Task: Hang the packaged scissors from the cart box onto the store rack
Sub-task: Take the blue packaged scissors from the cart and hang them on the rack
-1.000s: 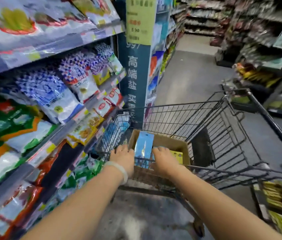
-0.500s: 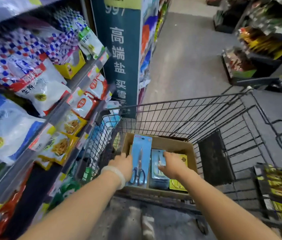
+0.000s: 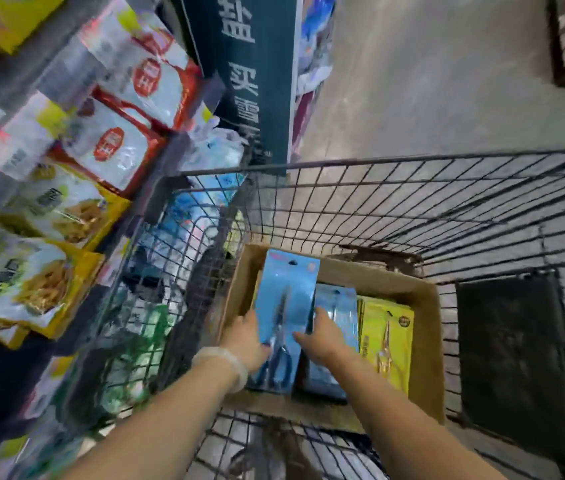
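A brown cardboard box (image 3: 423, 341) sits in the wire shopping cart (image 3: 412, 209). Standing up out of it is a blue carded pack of scissors (image 3: 288, 292), its hang hole at the top. My left hand (image 3: 244, 337) grips the pack's left edge and my right hand (image 3: 322, 336) holds its right edge near the scissor handles. More blue scissor packs (image 3: 339, 299) lie in the box behind my right hand. Yellow packs (image 3: 386, 334) fill the box's right side. No hanging rack for scissors is in view.
Store shelves with bagged snacks (image 3: 107, 147) crowd the left, close to the cart's side. A dark teal sign panel (image 3: 256, 74) stands ahead of the cart. Grey aisle floor (image 3: 430, 81) stretches ahead and right. A black flap (image 3: 513, 351) hangs inside the cart at right.
The camera has tilted down toward the box. The blue pack has risen higher out of the box, and my right hand has moved from the packs beside it onto its right edge.
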`<action>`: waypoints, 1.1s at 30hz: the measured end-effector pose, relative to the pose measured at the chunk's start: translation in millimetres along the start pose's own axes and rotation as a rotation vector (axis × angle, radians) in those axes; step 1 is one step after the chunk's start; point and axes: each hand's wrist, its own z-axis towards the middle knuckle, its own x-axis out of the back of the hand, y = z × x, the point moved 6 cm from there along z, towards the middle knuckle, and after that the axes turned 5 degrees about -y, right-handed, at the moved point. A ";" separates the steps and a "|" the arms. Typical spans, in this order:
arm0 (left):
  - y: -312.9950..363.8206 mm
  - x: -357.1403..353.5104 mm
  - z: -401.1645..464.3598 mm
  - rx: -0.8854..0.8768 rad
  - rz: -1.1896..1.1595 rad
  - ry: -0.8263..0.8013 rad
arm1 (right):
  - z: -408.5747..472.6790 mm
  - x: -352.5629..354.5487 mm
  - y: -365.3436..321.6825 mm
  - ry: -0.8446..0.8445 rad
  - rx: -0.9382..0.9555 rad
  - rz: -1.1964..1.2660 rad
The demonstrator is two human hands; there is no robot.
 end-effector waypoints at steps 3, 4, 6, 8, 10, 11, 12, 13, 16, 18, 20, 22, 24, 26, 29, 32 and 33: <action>4.8 3.7 2.5 0.059 -0.130 0.019 | 25.9 -8.6 5.2 0.023 -0.052 0.176; 3.2 2.6 6.2 0.082 -0.166 0.019 | 31.1 -11.1 7.1 0.019 -0.089 0.203; 1.7 -0.3 11.5 0.104 -0.221 -0.008 | 40.7 -14.3 13.6 0.038 -0.143 0.253; -2.0 -6.2 16.5 0.120 -0.291 -0.039 | 44.5 -13.3 18.9 0.090 -0.173 0.274; -6.9 -9.4 19.6 0.139 -0.346 -0.026 | 44.6 -11.2 22.5 0.121 -0.183 0.290; -7.7 -8.2 18.3 0.153 -0.374 -0.018 | 44.9 -11.6 23.5 0.123 -0.168 0.303; -6.2 -4.9 14.8 0.163 -0.409 -0.009 | 44.7 -11.9 22.2 0.113 -0.143 0.302; -4.7 -0.5 9.9 0.180 -0.446 0.002 | 44.6 -13.3 19.9 0.102 -0.115 0.310; -3.9 11.8 -1.7 0.203 -0.547 0.018 | 40.1 -13.2 6.7 0.024 -0.021 0.357; -2.4 21.6 -12.1 0.176 -0.602 0.031 | 34.4 -6.7 -4.5 -0.016 0.028 0.403; 0.0 32.8 -24.4 0.144 -0.645 0.062 | 27.3 4.3 -17.6 -0.044 0.070 0.449; 0.8 41.2 -34.1 0.128 -0.689 0.078 | 22.4 13.9 -30.8 -0.054 0.118 0.469; 2.6 52.1 -43.3 0.108 -0.723 0.094 | 15.6 21.2 -46.5 -0.033 0.164 0.460; -0.6 62.8 -50.8 0.104 -0.756 0.133 | 9.3 23.0 -62.4 -0.032 0.204 0.465; -16.0 70.8 -56.4 0.118 -0.829 0.202 | 12.5 26.2 -64.5 0.027 0.168 0.587; -37.3 74.0 -59.7 0.158 -0.871 0.290 | 29.3 27.4 -26.3 0.236 -0.020 0.560; -44.7 74.6 -59.6 0.170 -0.891 0.317 | 33.4 23.0 -10.8 0.267 -0.098 0.471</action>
